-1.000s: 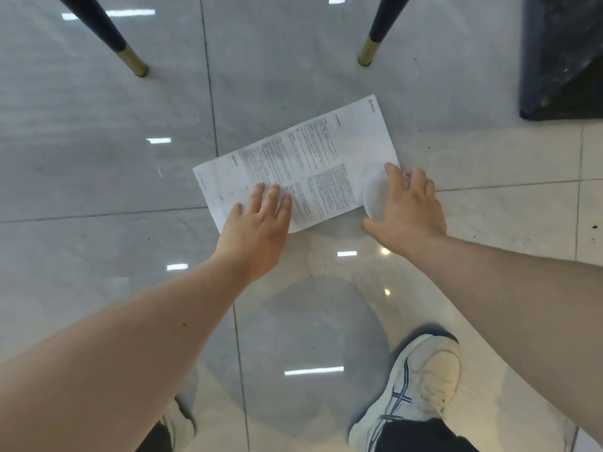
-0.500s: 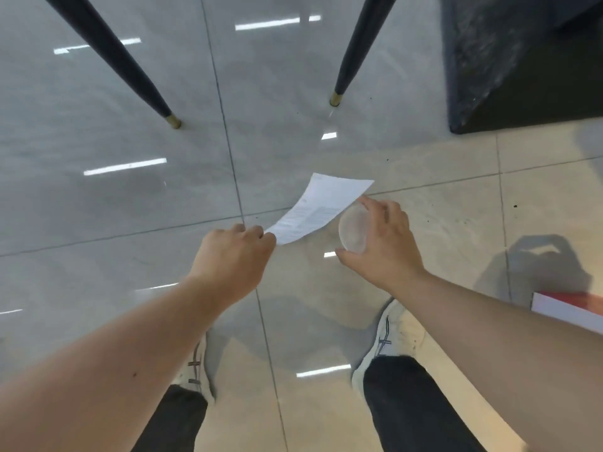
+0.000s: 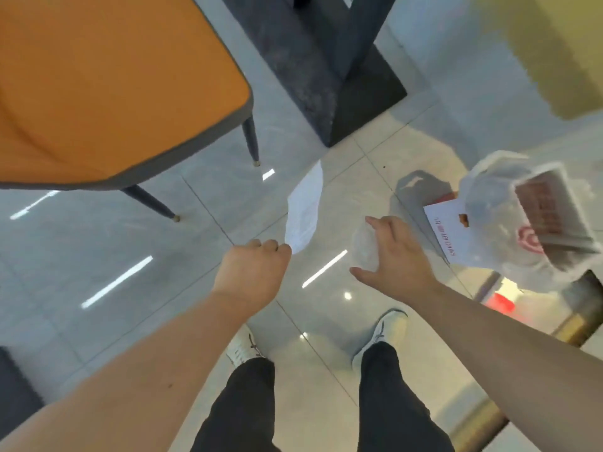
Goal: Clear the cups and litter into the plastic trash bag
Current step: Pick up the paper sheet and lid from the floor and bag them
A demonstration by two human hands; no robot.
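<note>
Paper (image 3: 304,212) hangs from our left hand (image 3: 253,277), pinched by one corner in closed fingers, above the tiled floor (image 3: 130,249). Our right hand (image 3: 396,256) grips a clear plastic cup (image 3: 364,247). To the right, the plastic trash bag (image 3: 522,223) holds a box, near an orange chair (image 3: 107,86).

Dining area: orange chair (image 3: 107,86), table base (image 3: 313,63), glossy tiled floor (image 3: 98,256).

Both bare arms reach forward. The left hand (image 3: 253,275) is fisted, pinching a paper (image 3: 304,212); the right hand (image 3: 396,259) curls around a clear cup (image 3: 364,249).
</note>
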